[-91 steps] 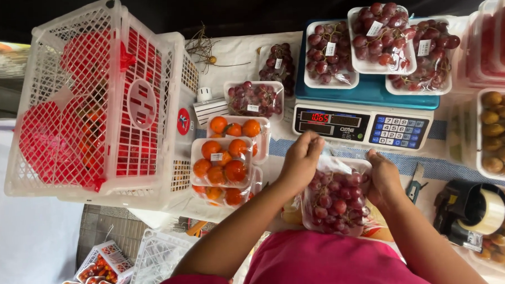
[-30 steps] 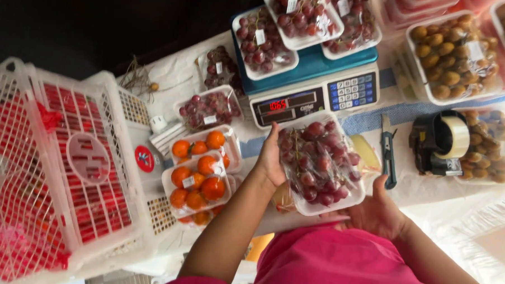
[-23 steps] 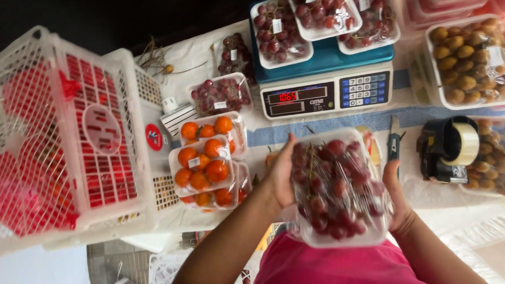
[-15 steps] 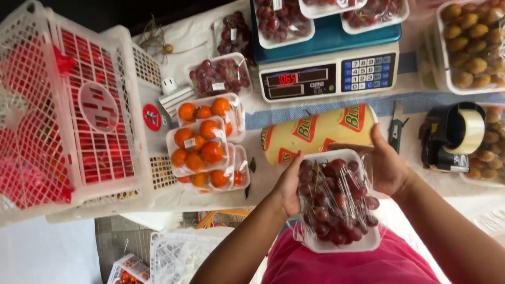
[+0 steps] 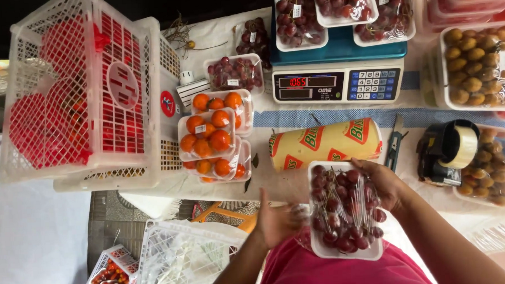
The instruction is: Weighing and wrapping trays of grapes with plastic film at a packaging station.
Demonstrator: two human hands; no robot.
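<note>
So the person's got a white tray of red grapes (image 5: 344, 209) wrapped in clear film, held low over the near edge of the table (image 5: 318, 114), right up against their pink shirt (image 5: 324, 268). The right hand (image 5: 385, 182) grips the tray's far right corner, fingers curled over the rim and onto the film. The left hand (image 5: 277, 219) sits at the tray's left side, palm open and fingers spread loose, touching or just shy of the edge; can't really tell if it's actually bearing any weight.

Just beyond the tray lies a fat yellow roll of wrap (image 5: 325, 144) on its side. Behind that is a scale (image 5: 337, 83) with more grape trays stacked on top. Left of the roll, stacked trays of orange fruit (image 5: 210, 135), and past those a big white crate (image 5: 77, 89) with red stuff inside. To the right of the roll there's a small cutter (image 5: 394, 141), then a tape dispenser (image 5: 448, 152), with trays of yellowish-brown fruit (image 5: 476, 67) around it. Another white basket (image 5: 184, 259) sits down on the floor at lower left.
</note>
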